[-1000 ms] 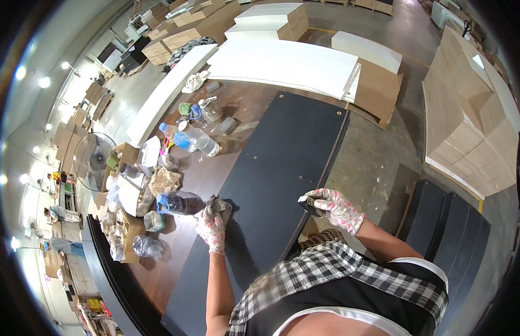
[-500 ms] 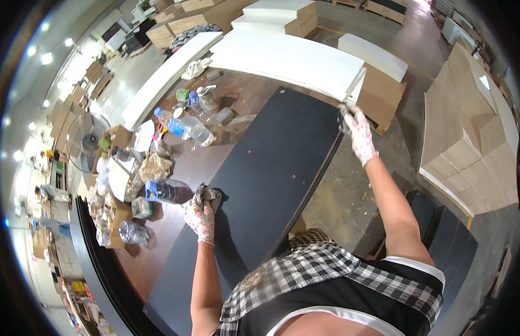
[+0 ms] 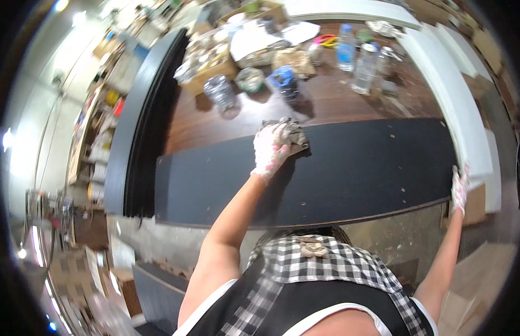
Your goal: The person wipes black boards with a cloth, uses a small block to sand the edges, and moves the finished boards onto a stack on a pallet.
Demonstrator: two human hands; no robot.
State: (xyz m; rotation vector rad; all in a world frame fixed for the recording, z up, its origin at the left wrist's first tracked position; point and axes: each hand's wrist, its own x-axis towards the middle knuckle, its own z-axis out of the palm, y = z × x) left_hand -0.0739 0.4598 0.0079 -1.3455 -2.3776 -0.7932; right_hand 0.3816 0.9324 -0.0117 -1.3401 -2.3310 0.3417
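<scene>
One rag (image 3: pixel 297 136), under left fingers (image 3: pixel 278 135), on panel (image 3: pixel 355 162)

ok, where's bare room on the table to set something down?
Black panel: wide stretch from rag to right hand, just small marks. Brown tabletop: patch between dark bottle and clear bottles. Crowded: tabletop's far left, with carton and white sheets.

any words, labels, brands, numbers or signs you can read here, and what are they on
No text can be read.
Blue label on an upright clear plastic bottle: too small and blurred.
Loose white paper sheet: no legible writing.
Long flat black panel: no lettering visible.
Crumpled grey cloth: no lettering visible.
</scene>
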